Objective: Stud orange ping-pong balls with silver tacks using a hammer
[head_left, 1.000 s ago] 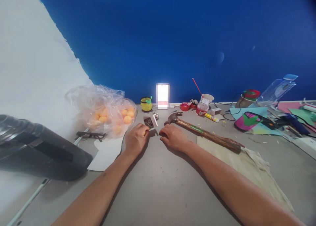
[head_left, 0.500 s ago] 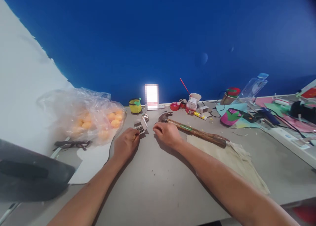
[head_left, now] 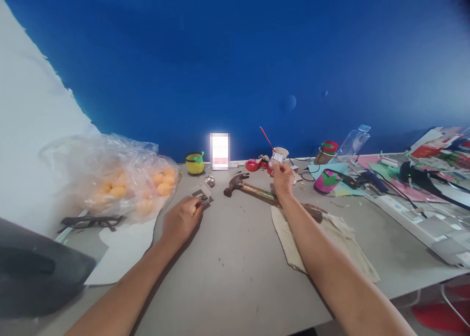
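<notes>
My left hand [head_left: 181, 218] is closed at the near edge of a small open white box [head_left: 205, 190], which has dark metallic bits inside. Just behind the box lies a round shiny metal piece [head_left: 209, 180]. My right hand [head_left: 284, 180] reaches to the back of the table, its fingers pinched together in front of a red-and-white jar [head_left: 270, 167] and a paper cup [head_left: 281, 153]. Whatever sits between those fingertips is hidden. Below the right forearm a claw hammer [head_left: 253, 191] rests with its head to the left, its handle partly covered.
A plastic bag of orange balls [head_left: 117, 184], folded glasses [head_left: 91, 222] and white paper [head_left: 128, 252] lie on the left. A beige cloth [head_left: 284, 238] is under my right arm. A power strip [head_left: 422, 228], clear bottle [head_left: 354, 142] and colored paper stand or lie right.
My right hand has moved from beside the hammer's head to the right and back, up to the jar and cup. The left hand stays at the small box. The camera view has shifted slightly.
</notes>
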Available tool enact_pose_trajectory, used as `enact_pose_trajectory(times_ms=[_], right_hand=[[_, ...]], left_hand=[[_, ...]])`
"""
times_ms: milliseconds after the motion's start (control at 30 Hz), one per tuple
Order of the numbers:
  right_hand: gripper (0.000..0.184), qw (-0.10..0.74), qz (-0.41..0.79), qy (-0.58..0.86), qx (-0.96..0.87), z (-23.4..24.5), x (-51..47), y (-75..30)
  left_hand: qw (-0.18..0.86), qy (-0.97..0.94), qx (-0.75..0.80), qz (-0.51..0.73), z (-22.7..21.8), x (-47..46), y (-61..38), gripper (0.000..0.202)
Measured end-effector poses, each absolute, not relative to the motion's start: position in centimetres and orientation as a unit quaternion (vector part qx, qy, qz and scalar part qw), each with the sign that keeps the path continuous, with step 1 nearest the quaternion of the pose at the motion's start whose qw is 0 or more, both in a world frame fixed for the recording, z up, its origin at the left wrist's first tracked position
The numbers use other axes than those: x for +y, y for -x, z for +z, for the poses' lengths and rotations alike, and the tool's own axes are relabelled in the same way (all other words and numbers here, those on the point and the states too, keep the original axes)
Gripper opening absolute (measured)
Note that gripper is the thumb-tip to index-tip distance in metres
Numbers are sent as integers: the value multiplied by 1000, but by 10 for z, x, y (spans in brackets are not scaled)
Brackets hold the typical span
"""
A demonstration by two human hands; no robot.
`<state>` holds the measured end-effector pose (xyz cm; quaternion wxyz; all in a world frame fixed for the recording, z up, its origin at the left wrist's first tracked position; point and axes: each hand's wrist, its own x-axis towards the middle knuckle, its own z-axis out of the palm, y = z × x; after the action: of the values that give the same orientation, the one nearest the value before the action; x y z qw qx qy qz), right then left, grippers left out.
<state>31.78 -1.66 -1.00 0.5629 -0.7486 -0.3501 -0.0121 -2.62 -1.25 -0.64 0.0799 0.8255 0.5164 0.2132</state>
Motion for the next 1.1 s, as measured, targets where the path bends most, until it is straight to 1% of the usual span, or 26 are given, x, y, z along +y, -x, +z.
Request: enact_pose_trajectory(times_ms=[167, 267, 367, 467, 567, 633, 700, 867, 1000, 1100], right_hand=[[27, 508, 64, 751, -417, -10, -23, -293], [21, 503, 100, 729, -454, -7, -24, -280], [21, 489, 128, 704, -499, 0, -19, -264], [28, 449, 165, 676, -560, 12, -4, -242], [48, 417, 233, 630, -613, 26, 22, -212], [59, 422, 267, 620, -605, 32, 44, -190], [64, 434, 281, 633, -577, 34, 66, -169], [57, 411, 274, 672, -551, 27, 103, -131], [60, 389, 253, 706, -535, 21, 115, -116], [57, 371, 240, 723, -531, 22, 119, -110]], left_hand=[[86, -824, 521, 203, -6, -13, 26, 21], [76, -824, 526, 197, -3, -14, 25, 20], [74, -819, 536, 191, -1, -17, 23, 19], [78, -795, 573, 182, 1, -19, 18, 19], [66, -775, 603, 177, 0, -19, 16, 20], [53, -772, 607, 181, -1, -18, 16, 21], [41, -768, 612, 186, -3, -17, 19, 20], [35, -761, 617, 197, -7, -13, 23, 19], [43, -762, 617, 191, -6, -13, 23, 17], [52, -763, 617, 183, -6, -14, 23, 18]])
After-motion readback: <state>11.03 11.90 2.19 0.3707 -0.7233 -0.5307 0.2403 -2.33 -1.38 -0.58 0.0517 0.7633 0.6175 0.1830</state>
